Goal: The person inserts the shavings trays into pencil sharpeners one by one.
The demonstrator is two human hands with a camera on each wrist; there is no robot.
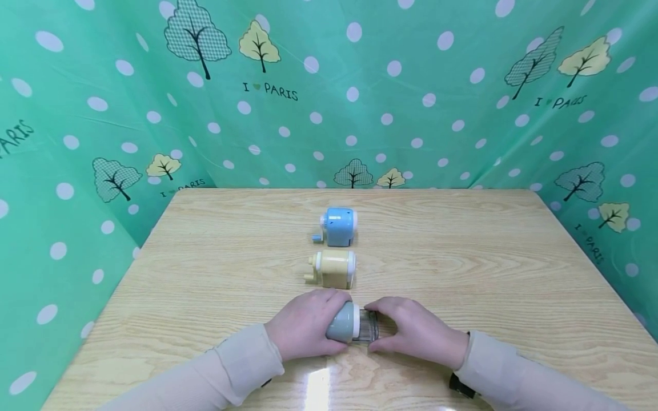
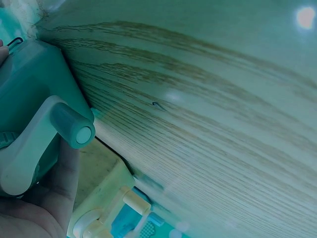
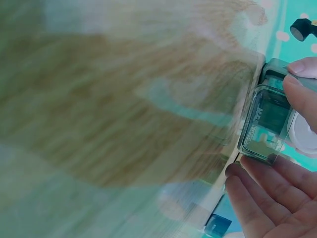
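A grey-green crank pencil sharpener (image 1: 341, 324) lies near the front of the table, gripped by my left hand (image 1: 304, 326) from its left side. Its crank handle (image 2: 34, 144) shows close up in the left wrist view. From the sharpener's right end sticks a clear shavings drawer (image 1: 367, 326), partly out of the body. My right hand (image 1: 413, 332) holds the drawer's sides between thumb and fingers. In the right wrist view the drawer (image 3: 267, 119) looks see-through; I cannot tell whether shavings are inside.
Behind the grey-green sharpener, a yellow crank sharpener (image 1: 335, 269) and a blue one (image 1: 340, 227) stand in a row, cranks to the left. They share a wood-grain table (image 1: 488, 257). A green dotted curtain (image 1: 319, 91) hangs around the back and sides.
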